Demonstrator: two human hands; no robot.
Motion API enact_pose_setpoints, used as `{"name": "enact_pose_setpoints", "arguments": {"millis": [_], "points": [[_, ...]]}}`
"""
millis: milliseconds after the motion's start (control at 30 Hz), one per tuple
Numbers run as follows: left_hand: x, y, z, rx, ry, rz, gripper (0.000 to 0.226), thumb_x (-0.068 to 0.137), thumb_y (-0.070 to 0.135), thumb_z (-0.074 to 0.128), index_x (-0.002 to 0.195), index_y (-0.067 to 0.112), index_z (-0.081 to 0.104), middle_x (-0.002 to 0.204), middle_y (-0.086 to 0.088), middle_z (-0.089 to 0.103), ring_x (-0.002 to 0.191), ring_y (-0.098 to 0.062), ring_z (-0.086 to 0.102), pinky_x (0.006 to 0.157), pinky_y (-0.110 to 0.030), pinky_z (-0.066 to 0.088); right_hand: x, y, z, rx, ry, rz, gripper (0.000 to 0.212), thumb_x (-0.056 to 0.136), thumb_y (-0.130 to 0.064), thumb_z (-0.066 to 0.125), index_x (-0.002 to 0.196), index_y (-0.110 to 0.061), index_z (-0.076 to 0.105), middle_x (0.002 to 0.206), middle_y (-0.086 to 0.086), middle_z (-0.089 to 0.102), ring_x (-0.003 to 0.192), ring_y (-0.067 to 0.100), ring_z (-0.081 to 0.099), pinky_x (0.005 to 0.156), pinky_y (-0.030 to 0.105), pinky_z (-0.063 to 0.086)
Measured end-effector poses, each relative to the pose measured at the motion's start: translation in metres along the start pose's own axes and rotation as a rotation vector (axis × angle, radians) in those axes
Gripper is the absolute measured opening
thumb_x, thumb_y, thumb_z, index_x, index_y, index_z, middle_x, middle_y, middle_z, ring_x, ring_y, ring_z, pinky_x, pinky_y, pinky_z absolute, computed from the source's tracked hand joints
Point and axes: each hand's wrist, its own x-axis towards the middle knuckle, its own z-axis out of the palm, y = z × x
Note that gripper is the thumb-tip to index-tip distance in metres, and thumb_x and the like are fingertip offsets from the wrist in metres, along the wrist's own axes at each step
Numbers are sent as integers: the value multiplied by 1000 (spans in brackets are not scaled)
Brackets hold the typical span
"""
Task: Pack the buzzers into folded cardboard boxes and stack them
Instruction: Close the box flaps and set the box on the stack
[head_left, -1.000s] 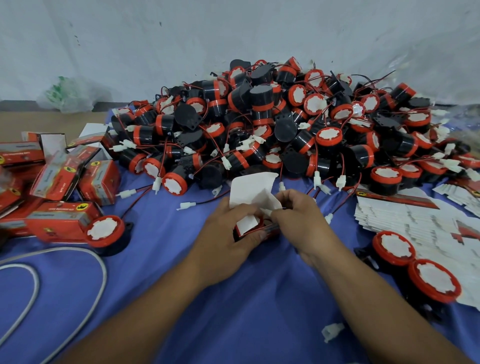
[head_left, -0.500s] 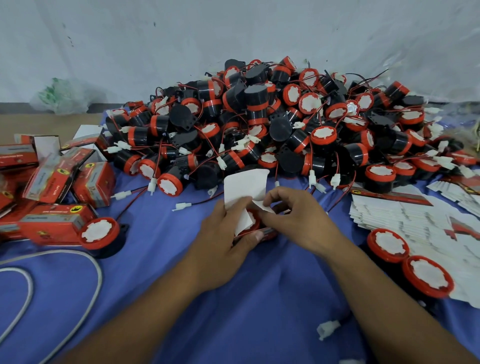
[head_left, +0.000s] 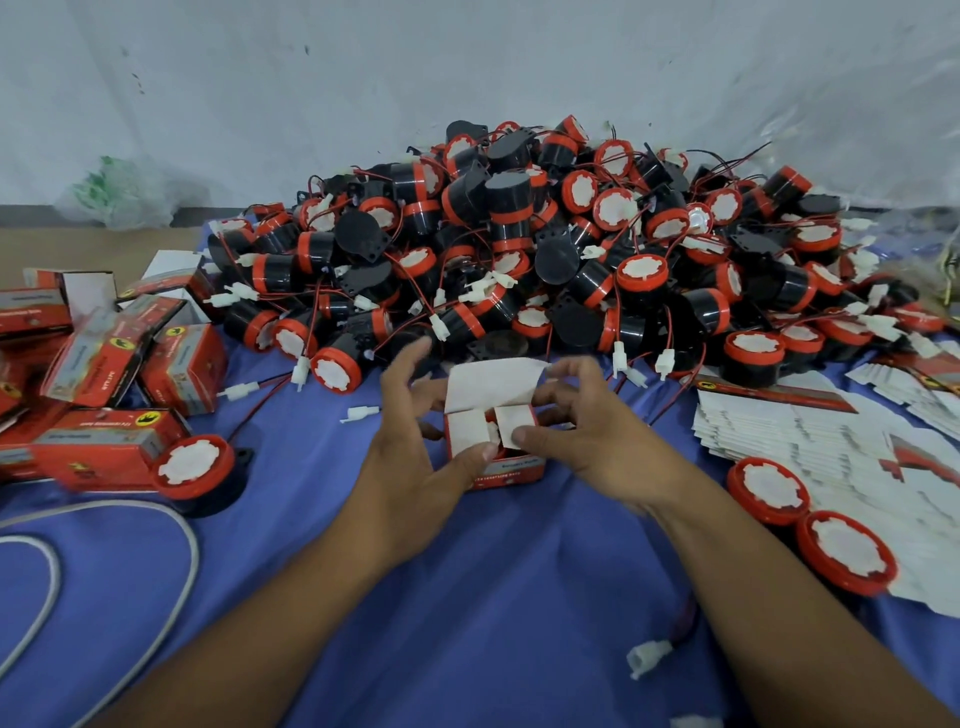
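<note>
A blue cloth (head_left: 467, 597) covers the work surface. A grey cable (head_left: 195, 553) loops across its near left corner. Beyond the cloth's far left edge a bare brown surface (head_left: 78, 249) shows. There a crumpled clear plastic bag with green print (head_left: 124, 192) sits against the white wall (head_left: 363, 78). Clear plastic film (head_left: 883, 156) drapes at the far right corner.
</note>
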Motion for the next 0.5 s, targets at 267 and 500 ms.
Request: {"name": "enact_pose_setpoints", "arguments": {"millis": [267, 500], "points": [[3, -8, -12, 199, -88, 96, 31, 88, 18, 70, 120, 21, 69, 129, 6, 61, 118, 11, 51, 100, -18, 45, -9, -3, -5, -382, -195, -219, 45, 92, -47, 65, 136, -42, 57, 143, -30, 45, 131, -16, 36, 99, 1, 33], [0, -8, -17, 136, -153, 75, 49, 86, 40, 64, 132, 26, 57, 136, 19, 54, 127, 14, 44, 104, -12, 40, -8, -3, -2, -346, -131, -225, 45, 89, -46, 68, 132, -34, 63, 135, -23, 55, 128, -5, 49, 106, 25, 46]]}}
